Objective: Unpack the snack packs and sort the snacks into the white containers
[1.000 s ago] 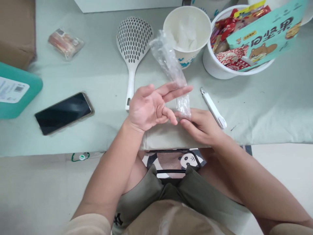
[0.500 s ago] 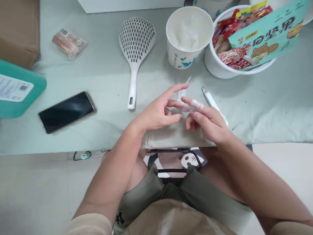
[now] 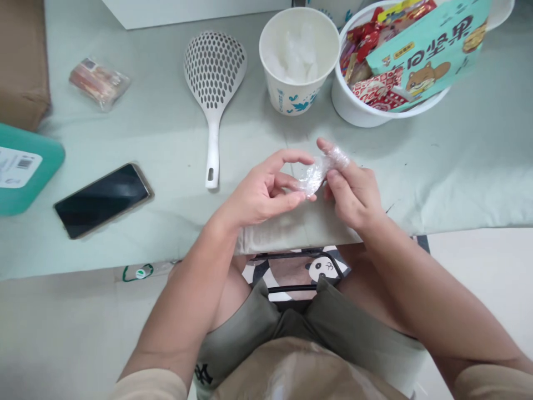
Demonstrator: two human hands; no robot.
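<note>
A crumpled strip of clear plastic film [image 3: 314,175] stretches between my two hands above the cloth. Part of it is wrapped around the outstretched index finger of my right hand [image 3: 356,189], whose thumb presses against the film near that finger. My left hand [image 3: 266,189] has the other end between its thumb and fingers, with its index finger raised. Beyond the hands stands a white paper tub [image 3: 297,94] with a blue leaf pattern and whitish, see-through plastic inside. The white utility knife seen earlier near my right hand is now hidden.
To the left lie a white slotted skimmer [image 3: 212,111], a phone [image 3: 104,200] and a small packaged snack [image 3: 99,82]. A green container [image 3: 29,172] stands at the left edge. At the back right, a white bucket [image 3: 358,114] holds snack packets. The table's front edge is close to me.
My left hand has closed on the film, which is now bunched and spread between the hands. My right index finger points more upward. The view has shifted slightly, and the knife is out of sight.
</note>
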